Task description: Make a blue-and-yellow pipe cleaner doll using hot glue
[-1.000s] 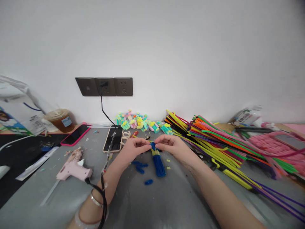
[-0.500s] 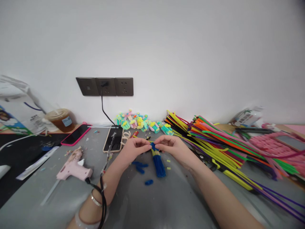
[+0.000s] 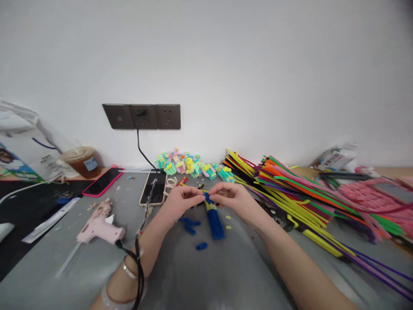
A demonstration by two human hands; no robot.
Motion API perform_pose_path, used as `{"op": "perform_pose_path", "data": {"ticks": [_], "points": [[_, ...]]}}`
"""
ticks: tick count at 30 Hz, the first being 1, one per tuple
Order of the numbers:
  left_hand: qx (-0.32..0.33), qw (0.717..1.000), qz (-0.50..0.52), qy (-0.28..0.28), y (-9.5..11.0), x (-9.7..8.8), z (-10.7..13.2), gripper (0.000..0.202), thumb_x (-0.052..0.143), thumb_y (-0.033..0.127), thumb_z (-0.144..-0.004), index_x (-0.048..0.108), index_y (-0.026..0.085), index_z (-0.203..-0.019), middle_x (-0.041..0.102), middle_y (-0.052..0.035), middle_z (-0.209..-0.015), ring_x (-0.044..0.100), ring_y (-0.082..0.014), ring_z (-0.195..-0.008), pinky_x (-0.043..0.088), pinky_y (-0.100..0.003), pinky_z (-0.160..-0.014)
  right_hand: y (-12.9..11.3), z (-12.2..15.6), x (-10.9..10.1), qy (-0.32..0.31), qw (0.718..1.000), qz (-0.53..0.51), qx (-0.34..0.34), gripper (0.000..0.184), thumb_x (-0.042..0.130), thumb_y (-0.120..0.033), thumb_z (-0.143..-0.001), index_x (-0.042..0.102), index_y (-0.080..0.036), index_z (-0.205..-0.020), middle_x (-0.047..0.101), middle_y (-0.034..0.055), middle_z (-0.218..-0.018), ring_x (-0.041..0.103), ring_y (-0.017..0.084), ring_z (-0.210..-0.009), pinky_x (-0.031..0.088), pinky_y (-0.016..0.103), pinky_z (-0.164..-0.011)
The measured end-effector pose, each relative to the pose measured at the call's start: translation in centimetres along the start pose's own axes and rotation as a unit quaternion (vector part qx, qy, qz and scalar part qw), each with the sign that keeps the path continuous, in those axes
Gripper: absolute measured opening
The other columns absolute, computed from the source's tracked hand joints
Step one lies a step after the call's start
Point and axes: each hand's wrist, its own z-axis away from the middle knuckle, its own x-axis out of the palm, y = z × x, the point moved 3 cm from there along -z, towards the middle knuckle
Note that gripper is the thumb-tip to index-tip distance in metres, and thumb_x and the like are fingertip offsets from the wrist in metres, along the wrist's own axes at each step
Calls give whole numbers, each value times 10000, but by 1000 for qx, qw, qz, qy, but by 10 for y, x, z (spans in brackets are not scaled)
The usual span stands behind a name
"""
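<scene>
My left hand and my right hand meet above the mat, thumbs and forefingers pinched from either side on a small blue fuzzy pipe cleaner piece. The fingertips partly cover its shape. Just below it, a bundle of blue pipe cleaners with a yellow upper part points toward me; I cannot tell whether it joins the held piece. Short cut blue pieces lie left of the bundle, and another blue piece is nearer to me. Tiny yellow bits sit to its right.
A pink glue gun lies left, its black cable crossing my left forearm. Behind are two phones, a drink cup and a pile of small colourful pieces. Long pipe cleaners spread across the right side.
Almost nothing differs. Both hands keep their pinch at the same spot, and the blue bundle stays in place apart from a very slight shift of the whole view.
</scene>
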Motion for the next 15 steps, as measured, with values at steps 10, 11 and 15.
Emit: {"op": "perform_pose_path", "data": {"ticks": [10, 11, 15], "points": [[-1, 1000, 0, 5, -3, 0, -2, 255, 823, 345, -582, 729, 132, -684, 602, 21, -561, 428, -87, -533, 312, -223, -538, -2, 1, 1, 9, 1000, -7, 7, 190, 802, -335, -656, 718, -184, -734, 657, -2, -662, 532, 118, -576, 422, 264, -558], [-3, 1000, 1, 6, -2, 0, -1, 254, 824, 344, -579, 728, 133, -682, 603, 21, -561, 430, -88, -534, 311, -223, -538, -2, 1, 1, 10, 1000, -5, 8, 189, 803, -334, -655, 717, -183, -732, 656, -2, -658, 530, 118, -573, 422, 264, -557], [-5, 1000, -1, 8, 0, 0, 0, 258, 824, 348, -576, 731, 134, -688, 600, 22, -552, 420, -88, -526, 306, -224, -531, -2, 1, 0, 9, 1000, -3, 8, 194, 802, -332, -651, 715, -181, -736, 649, -7, -645, 524, 113, -554, 419, 262, -545]]}}
